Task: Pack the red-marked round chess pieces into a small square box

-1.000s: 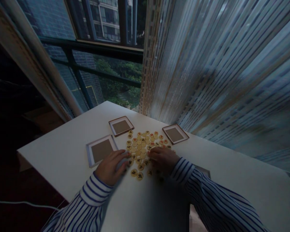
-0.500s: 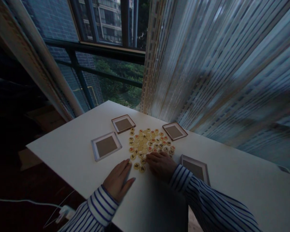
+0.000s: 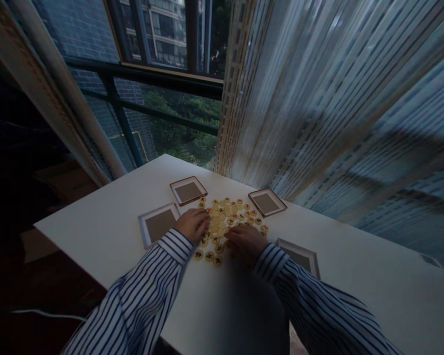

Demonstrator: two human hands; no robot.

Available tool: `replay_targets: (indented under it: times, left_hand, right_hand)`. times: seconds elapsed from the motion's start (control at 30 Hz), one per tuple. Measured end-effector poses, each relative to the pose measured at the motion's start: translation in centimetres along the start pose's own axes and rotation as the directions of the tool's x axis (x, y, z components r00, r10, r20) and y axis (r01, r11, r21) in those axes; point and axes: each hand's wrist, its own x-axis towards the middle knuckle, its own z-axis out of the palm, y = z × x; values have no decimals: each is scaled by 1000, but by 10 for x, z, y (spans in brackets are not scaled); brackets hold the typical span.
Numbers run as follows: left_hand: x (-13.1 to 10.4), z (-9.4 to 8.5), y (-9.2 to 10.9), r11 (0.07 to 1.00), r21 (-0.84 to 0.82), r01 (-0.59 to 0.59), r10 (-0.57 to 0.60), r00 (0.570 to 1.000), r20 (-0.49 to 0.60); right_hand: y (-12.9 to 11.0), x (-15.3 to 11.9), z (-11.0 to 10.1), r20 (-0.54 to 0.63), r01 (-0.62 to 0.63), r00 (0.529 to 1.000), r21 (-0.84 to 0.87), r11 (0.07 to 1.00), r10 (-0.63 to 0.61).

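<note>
Round Chinese chess pieces [image 3: 219, 248] with red or dark characters, and several plain side up, lie in a loose cluster on the white table. My left hand [image 3: 193, 224] reaches over the left edge of the cluster, fingers stretched forward and slightly bent, touching or just above the pieces. At the near right side of the cluster, my right hand [image 3: 247, 241] lies low with its fingers extended over more pieces. Neither hand shows a piece lifted off the table. Pieces under both palms are hidden.
Four shallow trays surround the pieces: one beside my left hand [image 3: 144, 227], a back-left tray [image 3: 188, 191], a back-right tray [image 3: 266, 202] and a tray partly behind my right sleeve [image 3: 299, 256]. A curtain [image 3: 281, 98] hangs along the table's far right edge.
My left hand has moved forward from the table in front of the pieces onto the cluster's left edge. My right hand has shifted only slightly.
</note>
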Motion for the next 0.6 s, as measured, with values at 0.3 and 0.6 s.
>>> replay_targets:
  times: [0.3, 0.6]
  left_hand:
    - [-9, 11, -13, 993, -89, 77, -85, 991, -99]
    - [-11, 11, -16, 995, -78, 66, -74, 992, -106]
  right_hand:
    - [-6, 24, -10, 109, -10, 994, -89, 996, 20]
    - [-8, 34, -14, 154, -21, 987, -120, 993, 39]
